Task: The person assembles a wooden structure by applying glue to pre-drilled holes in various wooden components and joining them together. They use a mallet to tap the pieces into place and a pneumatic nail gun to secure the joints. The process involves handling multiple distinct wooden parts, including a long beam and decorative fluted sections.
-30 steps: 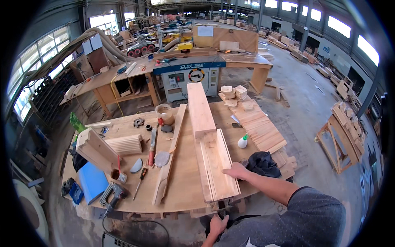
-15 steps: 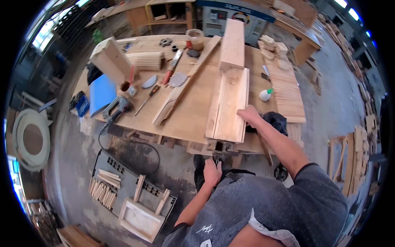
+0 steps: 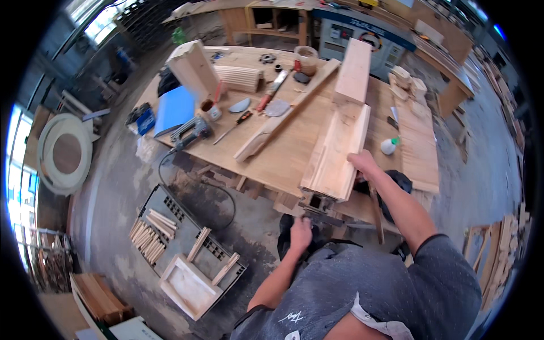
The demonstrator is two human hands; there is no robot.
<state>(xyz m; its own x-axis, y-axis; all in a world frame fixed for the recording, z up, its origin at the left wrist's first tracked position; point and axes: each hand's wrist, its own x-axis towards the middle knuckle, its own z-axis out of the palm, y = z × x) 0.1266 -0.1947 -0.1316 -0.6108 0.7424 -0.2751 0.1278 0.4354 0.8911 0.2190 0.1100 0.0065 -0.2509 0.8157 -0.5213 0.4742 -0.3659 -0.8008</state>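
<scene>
Took the middle of the broad tan wooden tabletop (image 3: 289,156) as clock centre. Saw on the floor, at seven o'clock, a grey slotted plastic pallet (image 3: 184,237) bearing slim pale wooden sticks (image 3: 148,241) and a shallow rectangular pale wooden tray (image 3: 190,286). Noted at four o'clock a long, open, pale wooden trough (image 3: 340,152), lying lengthwise toward the near edge, with a thick rectangular pinkish wooden block (image 3: 352,71) at the far end; could not tell whether resting on it. Found a long, wavy-edged pale wooden strip (image 3: 286,116) slanting from eight o'clock to one. Saw a flat bright-blue panel (image 3: 174,110) just past nine. Had the right hand (image 3: 364,163) at the trough's right wall, fingers closed over the upper edge. Had the left hand (image 3: 301,231) near six o'clock, below the near edge, with fingers curled; could not tell whether around anything. Spotted at three o'clock a small white green-capped bottle (image 3: 388,147), and at nine a slim black-and-orange-handled screwdriver (image 3: 233,126).
</scene>
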